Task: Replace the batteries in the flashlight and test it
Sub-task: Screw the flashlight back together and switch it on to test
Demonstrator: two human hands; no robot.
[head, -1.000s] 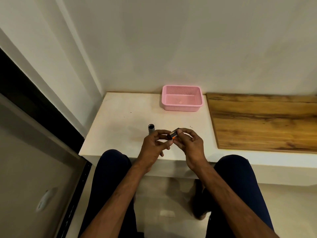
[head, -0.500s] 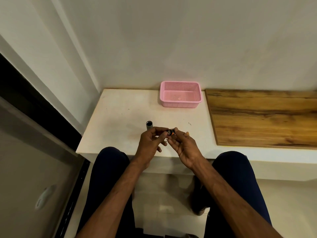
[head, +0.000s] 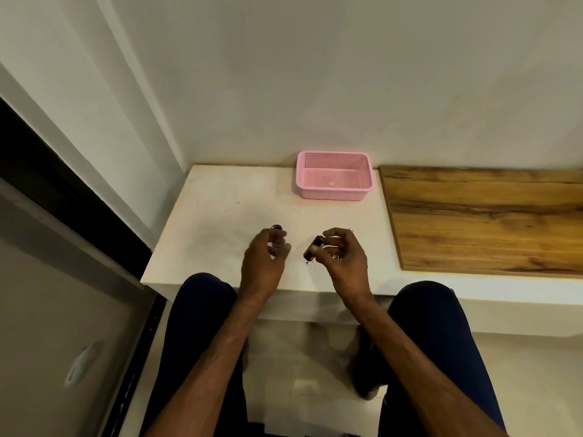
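I record the right hand [head: 342,257] pinching a battery [head: 313,250] above the white ledge [head: 220,216]. The left hand [head: 262,263], apart from it, curls round the flashlight [head: 277,228], open end upward. A pink basket [head: 334,194] sits behind.

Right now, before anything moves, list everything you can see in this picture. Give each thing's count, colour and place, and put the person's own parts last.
counter: one, white, against the wall
basket: one, pink, at the back of the counter, beside the board
board: one, brown wood, right of the counter
flashlight tube: one, dark, end showing just beyond the left grip; held or standing, cannot tell
battery: one, dark, pinched in the right grip
legs: two, dark blue trousers, below the counter's front edge
left grip: one, fingers curled, over the counter's front
right grip: one, pinching the battery
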